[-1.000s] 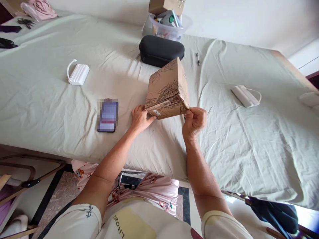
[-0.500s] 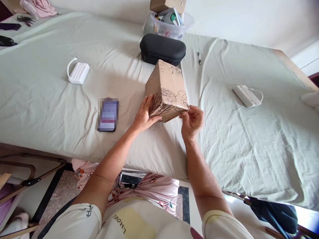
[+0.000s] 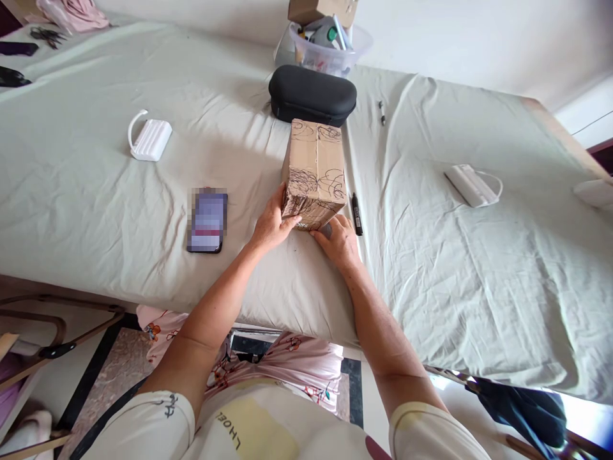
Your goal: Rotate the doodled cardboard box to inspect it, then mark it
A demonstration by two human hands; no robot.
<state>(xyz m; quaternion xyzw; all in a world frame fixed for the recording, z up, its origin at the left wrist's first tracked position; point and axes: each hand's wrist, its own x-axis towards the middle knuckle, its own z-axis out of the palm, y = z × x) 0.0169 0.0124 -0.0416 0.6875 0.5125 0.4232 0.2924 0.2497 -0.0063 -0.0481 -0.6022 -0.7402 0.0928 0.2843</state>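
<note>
A cardboard box (image 3: 317, 153) with black scribbled loops on its top and near side sits on the cloth-covered table in front of me. My left hand (image 3: 272, 225) grips its near left corner, thumb along the front face and fingers on the left side. At the lower right corner, my right hand (image 3: 339, 243) is closed against the box, its fingertips partly hidden. A small grey patch shows by the right thumb; I cannot make out what it is. Just right of that hand lies a black marker (image 3: 357, 216).
Behind the box lies a black zip case (image 3: 312, 94), with a clear plastic tub (image 3: 330, 57) of items beyond it. A phone (image 3: 207, 222) and a white corded device (image 3: 152, 139) are to the left. Toward the right are a pen (image 3: 382, 113) and another white device (image 3: 472, 185).
The box has turned and settled squarer to me, shifting slightly left. My right hand has moved left and down along its near side. The black marker beside it has come into view.
</note>
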